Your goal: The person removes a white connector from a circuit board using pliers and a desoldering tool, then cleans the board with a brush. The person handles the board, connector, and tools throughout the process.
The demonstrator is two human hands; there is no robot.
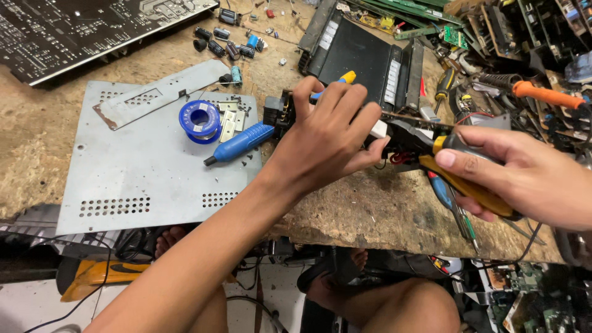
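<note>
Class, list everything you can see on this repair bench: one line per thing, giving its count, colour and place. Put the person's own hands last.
Workbench: one, brown, worn, under everything.
Metal panel: one, grey, perforated, bench left.
Solder spool: one, blue, on the panel.
Blue-handled tool: one, lying at the panel's right edge.
Circuit board: one, dark, top left.
Capacitors: several, black and blue, loose at top centre.
Black unit: one, top centre.
Soldering iron: one, orange handle, far right.
Pliers: one, yellow-and-black handles, in the right hand.
Left hand: holding a small component at centre.
Right hand: gripping the pliers.
</note>
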